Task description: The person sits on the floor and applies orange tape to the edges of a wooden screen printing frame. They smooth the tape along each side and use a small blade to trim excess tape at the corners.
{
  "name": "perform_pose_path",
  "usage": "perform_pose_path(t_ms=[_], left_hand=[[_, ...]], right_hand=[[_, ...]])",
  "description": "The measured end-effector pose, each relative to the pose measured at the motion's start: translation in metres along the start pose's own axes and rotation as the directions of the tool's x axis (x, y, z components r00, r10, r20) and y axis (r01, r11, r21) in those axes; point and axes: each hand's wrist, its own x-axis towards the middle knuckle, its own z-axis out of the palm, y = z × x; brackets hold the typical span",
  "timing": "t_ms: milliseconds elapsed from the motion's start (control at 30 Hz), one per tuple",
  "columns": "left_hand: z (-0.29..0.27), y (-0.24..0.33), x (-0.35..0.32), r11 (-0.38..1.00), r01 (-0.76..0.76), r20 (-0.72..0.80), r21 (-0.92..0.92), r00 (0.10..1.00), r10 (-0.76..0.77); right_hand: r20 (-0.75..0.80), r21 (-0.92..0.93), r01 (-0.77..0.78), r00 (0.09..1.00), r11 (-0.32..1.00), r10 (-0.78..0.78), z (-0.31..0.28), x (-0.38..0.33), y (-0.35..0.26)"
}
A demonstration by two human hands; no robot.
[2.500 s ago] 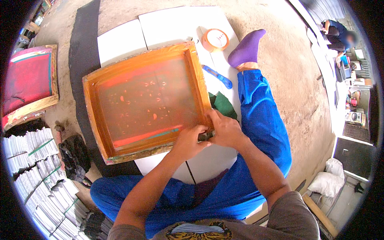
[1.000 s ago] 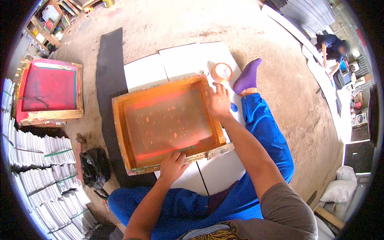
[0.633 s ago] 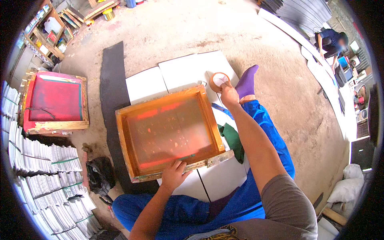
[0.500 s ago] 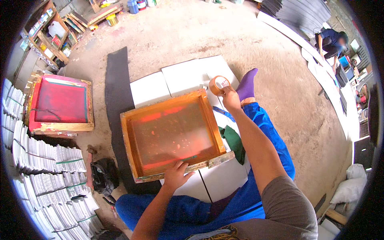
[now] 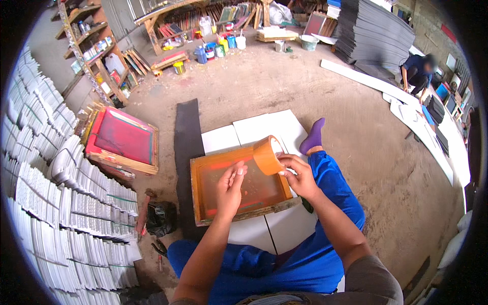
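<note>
My right hand (image 5: 299, 175) grips a wide roll of orange-brown packing tape (image 5: 265, 158) by its edge, raised above a wooden-framed printing screen (image 5: 226, 216). To the left, over the middle of the same screen, my left hand (image 5: 231, 190) is lifted with loosely bent fingers and nothing visible in it. The screen's mesh is see-through, with red-orange patches along the frame. It rests on white boards (image 5: 254, 129), partly over a dark strip (image 5: 188, 147). Between the hands a gap remains, so the left one does not touch the tape.
A red printing screen (image 5: 124, 137) and stacks of white sheets (image 5: 76, 218) are at the left. A black bag (image 5: 161, 218) lies near my left knee. Paint cans (image 5: 210, 52) line the back. Another person (image 5: 418, 71) crouches at the far right beside long white strips (image 5: 356, 76).
My left hand has lifted off the screen's near edge. The right hand has brought the tape roll from beside my foot back over the screen. The view has tilted up, showing more background.
</note>
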Motion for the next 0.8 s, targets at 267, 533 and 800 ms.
perform_pose_path(t_ms=[267, 533, 800], left_hand=[[0.002, 0.048, -0.046, 1.000, 0.026, -0.072, 0.008, 0.997, -0.026], [0.002, 0.055, -0.067, 0.997, -0.039, -0.149, -0.065, 0.988, 0.029], [0.013, 0.061, -0.075, 0.987, -0.017, -0.202, -0.159, 0.979, -0.016]], right_hand=[[0.033, -0.070, 0.075, 0.997, 0.995, -0.073, 0.008, -0.012, -0.073], [0.052, -0.117, 0.060, 0.997, 0.991, -0.054, 0.014, -0.026, -0.093], [0.050, -0.156, 0.074, 0.996, 0.985, -0.067, 0.010, -0.037, -0.098]])
